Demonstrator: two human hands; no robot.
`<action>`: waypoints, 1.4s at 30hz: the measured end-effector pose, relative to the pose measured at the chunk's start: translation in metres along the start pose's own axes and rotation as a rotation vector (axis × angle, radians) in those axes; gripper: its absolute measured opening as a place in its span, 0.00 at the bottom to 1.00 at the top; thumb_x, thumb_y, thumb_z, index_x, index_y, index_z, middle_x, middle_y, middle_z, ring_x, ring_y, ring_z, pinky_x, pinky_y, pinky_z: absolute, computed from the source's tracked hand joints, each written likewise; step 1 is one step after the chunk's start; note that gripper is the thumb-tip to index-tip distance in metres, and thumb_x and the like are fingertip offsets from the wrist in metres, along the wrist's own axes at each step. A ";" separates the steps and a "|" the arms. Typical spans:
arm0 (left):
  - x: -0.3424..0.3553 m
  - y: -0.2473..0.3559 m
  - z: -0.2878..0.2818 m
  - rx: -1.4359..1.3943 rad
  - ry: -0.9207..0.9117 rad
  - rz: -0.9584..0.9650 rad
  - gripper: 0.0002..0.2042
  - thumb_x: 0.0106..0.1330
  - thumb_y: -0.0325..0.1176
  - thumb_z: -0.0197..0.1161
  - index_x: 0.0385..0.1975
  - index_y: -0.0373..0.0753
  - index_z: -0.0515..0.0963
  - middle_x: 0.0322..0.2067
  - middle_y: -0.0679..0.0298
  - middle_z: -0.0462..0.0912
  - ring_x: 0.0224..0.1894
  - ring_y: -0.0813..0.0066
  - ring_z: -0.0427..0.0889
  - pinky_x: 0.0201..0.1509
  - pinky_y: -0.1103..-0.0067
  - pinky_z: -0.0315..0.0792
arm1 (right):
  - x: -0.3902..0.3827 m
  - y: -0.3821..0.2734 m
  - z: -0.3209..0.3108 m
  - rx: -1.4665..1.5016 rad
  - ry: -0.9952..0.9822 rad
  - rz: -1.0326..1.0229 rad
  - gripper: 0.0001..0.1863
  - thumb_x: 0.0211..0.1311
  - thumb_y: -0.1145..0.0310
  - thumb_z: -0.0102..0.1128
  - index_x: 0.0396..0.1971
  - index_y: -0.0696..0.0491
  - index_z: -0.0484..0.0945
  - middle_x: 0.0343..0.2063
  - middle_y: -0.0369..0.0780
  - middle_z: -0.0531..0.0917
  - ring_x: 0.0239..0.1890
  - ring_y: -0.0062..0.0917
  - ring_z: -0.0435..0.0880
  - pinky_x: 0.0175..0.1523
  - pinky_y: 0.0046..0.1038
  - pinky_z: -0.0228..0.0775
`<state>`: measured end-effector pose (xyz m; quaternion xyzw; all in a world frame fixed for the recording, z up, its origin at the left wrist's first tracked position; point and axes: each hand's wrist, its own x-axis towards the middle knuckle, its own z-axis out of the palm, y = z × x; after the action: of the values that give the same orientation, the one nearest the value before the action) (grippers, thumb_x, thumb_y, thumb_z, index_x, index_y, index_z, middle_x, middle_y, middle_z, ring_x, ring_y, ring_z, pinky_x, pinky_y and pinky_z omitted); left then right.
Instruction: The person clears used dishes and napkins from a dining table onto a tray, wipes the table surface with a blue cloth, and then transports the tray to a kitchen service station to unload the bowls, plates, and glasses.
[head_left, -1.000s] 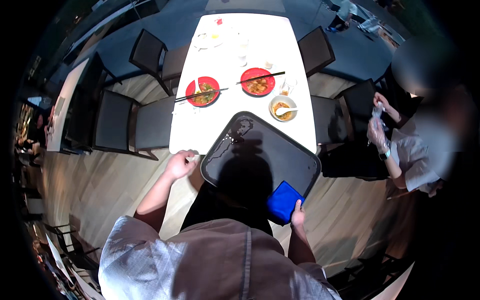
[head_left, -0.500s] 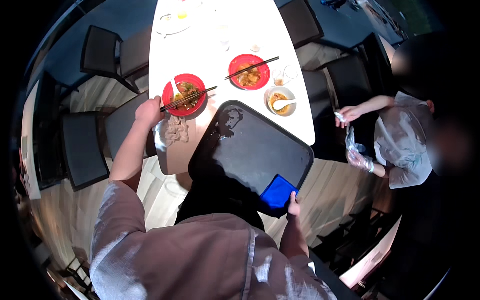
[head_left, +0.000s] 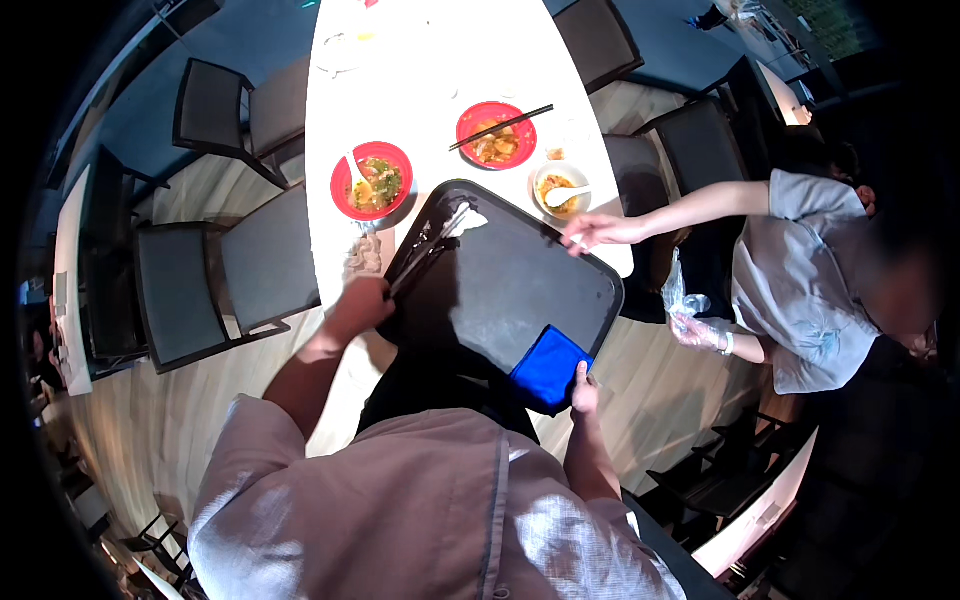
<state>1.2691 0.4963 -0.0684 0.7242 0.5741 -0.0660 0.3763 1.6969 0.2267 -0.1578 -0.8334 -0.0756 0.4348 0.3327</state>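
Observation:
My left hand (head_left: 362, 305) is closed round a pair of dark chopsticks (head_left: 428, 250), which slant over the left part of the black tray (head_left: 510, 290). At their far ends, a crumpled white piece (head_left: 470, 222), like tissue, lies on the tray beside a wet patch. My right hand (head_left: 584, 392) grips the tray's near right corner, its thumb against a folded blue cloth (head_left: 550, 368) there. Left of the tray's far edge is a red bowl (head_left: 372, 181) with soup, greens and a white spoon (head_left: 357, 178). Crumpled tissue (head_left: 364, 255) lies just beyond my left hand.
On the white table (head_left: 420, 90), another red bowl (head_left: 497, 135) has chopsticks across it. A small white bowl (head_left: 561, 190) holds a spoon. At right, a person's bare hand (head_left: 605, 232) reaches over the tray's edge; their gloved hand (head_left: 697, 330) holds clear plastic. Chairs (head_left: 280, 245) flank the table.
My left hand has carried the chopsticks off the red soup bowl to above the tray. The other person's bare hand has reached in, and a white crumpled piece now lies on the tray.

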 end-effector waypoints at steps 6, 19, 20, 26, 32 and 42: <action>-0.014 0.024 0.062 0.082 0.007 -0.091 0.11 0.54 0.35 0.61 0.29 0.33 0.82 0.28 0.46 0.83 0.36 0.48 0.83 0.44 0.62 0.78 | 0.011 0.013 -0.017 -0.118 -0.007 0.008 0.35 0.65 0.38 0.53 0.38 0.62 0.79 0.33 0.39 0.80 0.37 0.23 0.74 0.47 0.27 0.68; -0.036 0.002 0.044 0.043 0.131 0.043 0.13 0.57 0.39 0.60 0.28 0.33 0.81 0.28 0.46 0.81 0.36 0.46 0.82 0.44 0.60 0.76 | -0.017 0.026 -0.017 -0.026 0.004 -0.039 0.32 0.66 0.39 0.52 0.35 0.60 0.78 0.26 0.34 0.76 0.30 0.18 0.70 0.39 0.24 0.66; -0.036 -0.007 0.041 0.027 0.080 -0.009 0.13 0.57 0.40 0.60 0.28 0.33 0.81 0.28 0.46 0.81 0.36 0.46 0.81 0.44 0.60 0.76 | -0.023 0.025 -0.014 -0.020 0.000 -0.023 0.32 0.66 0.39 0.53 0.37 0.60 0.78 0.30 0.35 0.78 0.32 0.19 0.72 0.41 0.24 0.67; -0.047 0.002 0.011 0.122 0.098 -0.018 0.16 0.60 0.43 0.61 0.28 0.34 0.81 0.27 0.49 0.82 0.35 0.49 0.82 0.42 0.61 0.75 | -0.022 0.047 -0.013 -0.011 0.016 -0.023 0.30 0.67 0.42 0.53 0.41 0.61 0.78 0.33 0.36 0.80 0.35 0.20 0.74 0.45 0.24 0.68; -0.040 -0.054 -0.022 -0.001 0.479 -0.088 0.15 0.58 0.44 0.62 0.32 0.36 0.79 0.34 0.50 0.82 0.39 0.52 0.81 0.43 0.63 0.75 | -0.031 0.045 0.004 0.002 0.043 -0.082 0.30 0.68 0.43 0.52 0.41 0.61 0.79 0.31 0.34 0.80 0.33 0.19 0.74 0.42 0.23 0.68; -0.009 -0.024 -0.014 -0.100 0.479 0.192 0.12 0.55 0.38 0.66 0.32 0.37 0.78 0.35 0.55 0.78 0.41 0.55 0.79 0.46 0.65 0.74 | -0.029 0.035 -0.001 -0.030 0.049 -0.092 0.32 0.65 0.39 0.54 0.39 0.59 0.78 0.24 0.31 0.75 0.26 0.16 0.68 0.34 0.22 0.63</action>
<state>1.2403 0.4997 -0.0652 0.7508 0.5781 0.1718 0.2694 1.6742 0.1875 -0.1597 -0.8444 -0.1124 0.3974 0.3413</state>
